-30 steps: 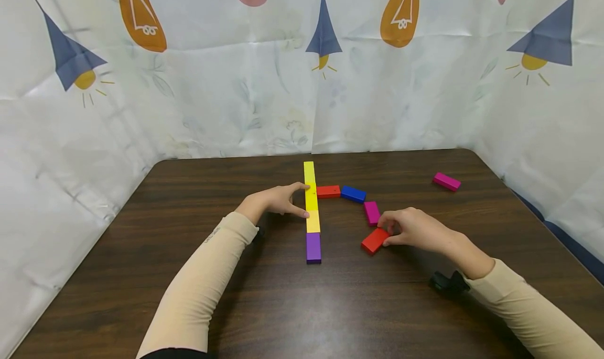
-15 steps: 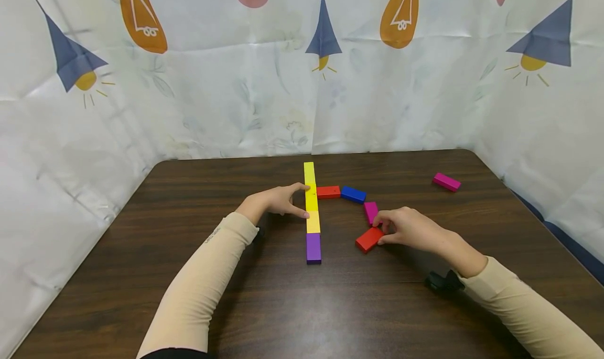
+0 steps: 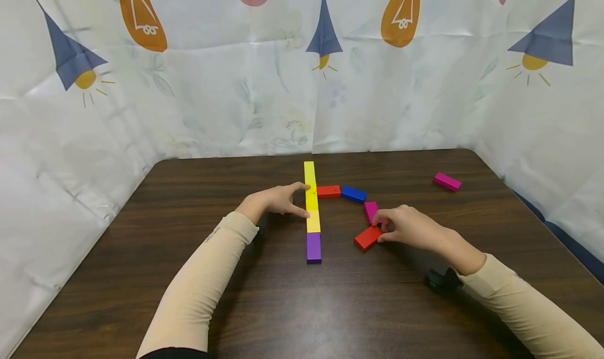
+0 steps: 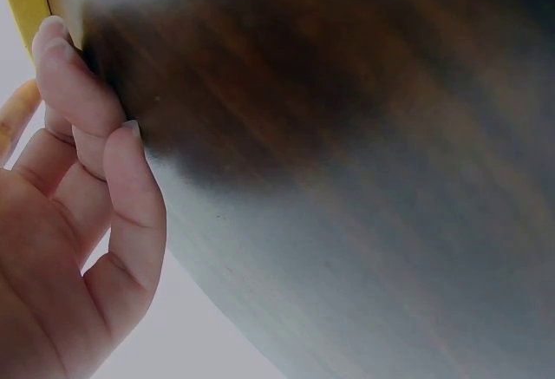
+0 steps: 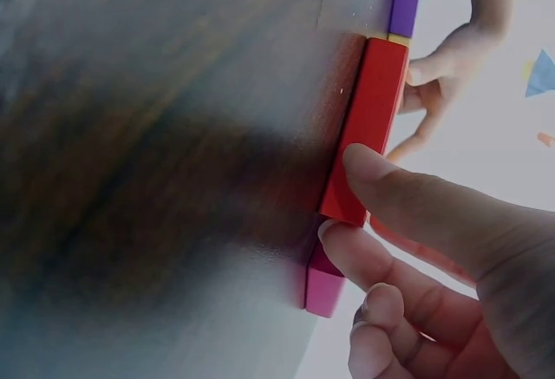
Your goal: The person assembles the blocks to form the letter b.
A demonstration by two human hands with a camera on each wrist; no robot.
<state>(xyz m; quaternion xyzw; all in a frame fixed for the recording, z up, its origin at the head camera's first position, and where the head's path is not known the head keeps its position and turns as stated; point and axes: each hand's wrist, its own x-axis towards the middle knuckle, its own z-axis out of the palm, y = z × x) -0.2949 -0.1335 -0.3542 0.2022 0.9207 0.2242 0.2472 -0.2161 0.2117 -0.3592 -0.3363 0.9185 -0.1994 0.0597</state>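
Note:
A straight column of wooden blocks runs toward me: yellow blocks (image 3: 311, 197) at the far end and a purple block (image 3: 313, 247) at the near end. My left hand (image 3: 281, 199) rests against the column's left side, index finger and thumb spread along the yellow blocks (image 4: 24, 2). From the column's right side curve a red block (image 3: 329, 192), a blue block (image 3: 354, 194) and a magenta block (image 3: 370, 211). Between thumb and index finger, my right hand (image 3: 415, 228) pinches another red block (image 3: 367, 239) (image 5: 368, 127), lying slanted by the magenta block's near end.
A loose magenta block (image 3: 446, 182) lies at the back right of the dark wooden table (image 3: 198, 317). Behind the table hangs a white curtain (image 3: 212, 102) printed with lamps and bulbs.
My right hand has slid the pinched red block a little to the left, close to the magenta block's near end. The left hand has stayed in place.

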